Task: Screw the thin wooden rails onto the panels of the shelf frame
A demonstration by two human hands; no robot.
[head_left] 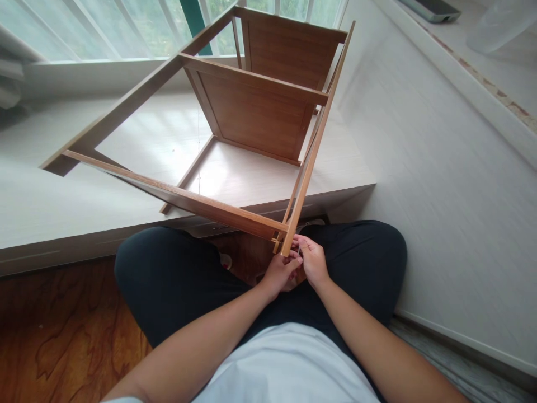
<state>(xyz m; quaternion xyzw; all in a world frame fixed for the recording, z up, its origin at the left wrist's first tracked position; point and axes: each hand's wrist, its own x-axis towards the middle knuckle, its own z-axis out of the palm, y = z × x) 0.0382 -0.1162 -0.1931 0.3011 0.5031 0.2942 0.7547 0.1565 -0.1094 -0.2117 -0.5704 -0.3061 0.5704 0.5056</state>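
Relative to the hands: window (146, 28) at 11 o'clock, phone (432, 10) at 1, white side panel (444, 184) at 2; knees at 9 and 3 confine the space. The wooden shelf frame (260, 112) extends from 10 to 12 o'clock, overhanging the worktop (46, 210); its leg end meets the left hand (277, 274), finger closure unclear. Right hand (314, 260): fingers pinched around a thin metallic piece (299, 251).

Daylight from the window (138, 28) leaves bright glare on the white ledge (243, 179), while the wooden floor (62, 336) lies dim and wide-angle distortion stretches the edges.
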